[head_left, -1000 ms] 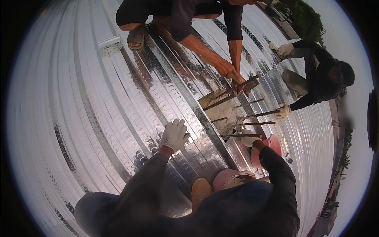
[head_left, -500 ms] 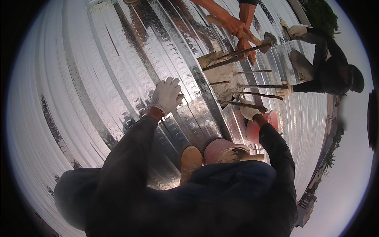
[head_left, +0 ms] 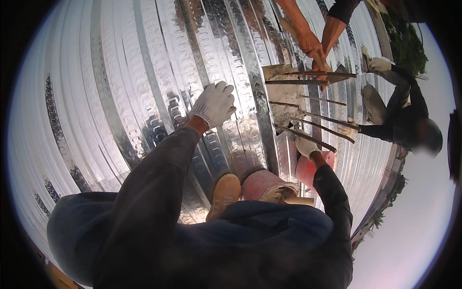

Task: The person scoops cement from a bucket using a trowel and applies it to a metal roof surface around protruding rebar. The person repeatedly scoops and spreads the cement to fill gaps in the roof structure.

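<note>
My left hand [head_left: 213, 104], in a white knit glove, lies on the ribbed metal decking [head_left: 159, 111] with its fingers apart and holds nothing. Farther right, my gloved right hand [head_left: 305, 146] is at the near edge of a concrete column top [head_left: 285, 98]. Several rusty rebars [head_left: 315, 137] stick up from that concrete, one crossing in front of my right hand. Its fingertips are hidden, so any grip cannot be made out. Beyond the rebars, another person's bare hands [head_left: 315, 50] are at a wooden-handled hatchet [head_left: 290, 27], its head partly hidden by the bars.
A red bucket [head_left: 260, 185] with grey material and a wooden handle [head_left: 299, 201] stands beside my tan boot [head_left: 225, 195]. Another red bucket [head_left: 306, 169] is by my right forearm. A person in dark clothes [head_left: 414, 113] crouches at the right, one gloved hand [head_left: 347, 128] near the rebar ends.
The view has shifted, so the scene sits farther right. The other person's hatchet head has dropped lower behind the rebars. Both my hands stay at about the same spots.
</note>
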The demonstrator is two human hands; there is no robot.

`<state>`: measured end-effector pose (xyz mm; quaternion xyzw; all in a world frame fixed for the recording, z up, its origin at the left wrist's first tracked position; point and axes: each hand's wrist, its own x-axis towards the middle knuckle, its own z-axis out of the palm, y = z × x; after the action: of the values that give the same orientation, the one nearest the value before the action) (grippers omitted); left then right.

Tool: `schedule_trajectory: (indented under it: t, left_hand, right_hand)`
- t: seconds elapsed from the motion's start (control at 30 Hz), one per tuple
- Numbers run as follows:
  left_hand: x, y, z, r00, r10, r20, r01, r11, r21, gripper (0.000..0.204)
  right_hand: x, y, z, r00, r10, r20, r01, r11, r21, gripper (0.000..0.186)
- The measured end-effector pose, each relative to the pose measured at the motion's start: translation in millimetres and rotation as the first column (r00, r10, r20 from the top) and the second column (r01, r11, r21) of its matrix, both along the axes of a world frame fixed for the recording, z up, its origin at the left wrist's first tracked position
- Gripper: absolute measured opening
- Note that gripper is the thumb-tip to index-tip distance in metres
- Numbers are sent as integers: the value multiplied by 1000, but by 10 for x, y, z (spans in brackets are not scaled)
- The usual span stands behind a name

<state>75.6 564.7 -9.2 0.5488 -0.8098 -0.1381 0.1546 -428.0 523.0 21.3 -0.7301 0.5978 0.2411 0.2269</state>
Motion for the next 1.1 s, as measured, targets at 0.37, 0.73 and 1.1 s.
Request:
schedule_trajectory:
  t: [0.37, 0.73, 1.1]
  left_hand:
    - [-7, -15, 30, 999, -8, 39, 5, 997, 72, 35]
    - [-2, -10, 56, 998, -11, 55, 6, 996, 85, 37]
    - [-10, -16, 32, 999, -11, 32, 9, 999, 46, 36]
  right_hand:
    - [25, -25, 3, 999, 41, 27, -42, 998, 47, 34]
    - [99, -27, 33, 997, 48, 67, -47, 999, -9, 32]
    - [83, 9, 71, 997, 8, 80, -5, 999, -31, 28]
